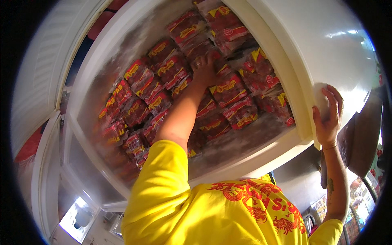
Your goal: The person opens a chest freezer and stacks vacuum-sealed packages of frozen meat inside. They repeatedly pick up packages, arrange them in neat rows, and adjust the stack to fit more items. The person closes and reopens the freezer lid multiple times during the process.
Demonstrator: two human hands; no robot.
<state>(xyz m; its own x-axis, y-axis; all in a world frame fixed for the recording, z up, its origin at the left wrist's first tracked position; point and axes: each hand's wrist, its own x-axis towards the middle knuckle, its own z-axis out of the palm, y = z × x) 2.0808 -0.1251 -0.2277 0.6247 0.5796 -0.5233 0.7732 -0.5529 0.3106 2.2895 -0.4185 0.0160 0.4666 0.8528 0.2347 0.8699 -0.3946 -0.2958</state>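
Two hands: left hand [204, 69] on red packets [228, 90], right hand [328, 116] gripping freezer lid [326, 49]

**Packages in the chest freezer**

The chest freezer [261, 161] holds many flat, clear plastic packages [228, 92] of dark red contents, each with a red and yellow label band. They lie in overlapping layers from the freezer's far left wall to its right wall. One package [222, 16] with a yellow corner sits at the far end. Packages [271, 102] beside the right wall show yellow corner tags. The left hand [204, 69] rests on the middle packages.
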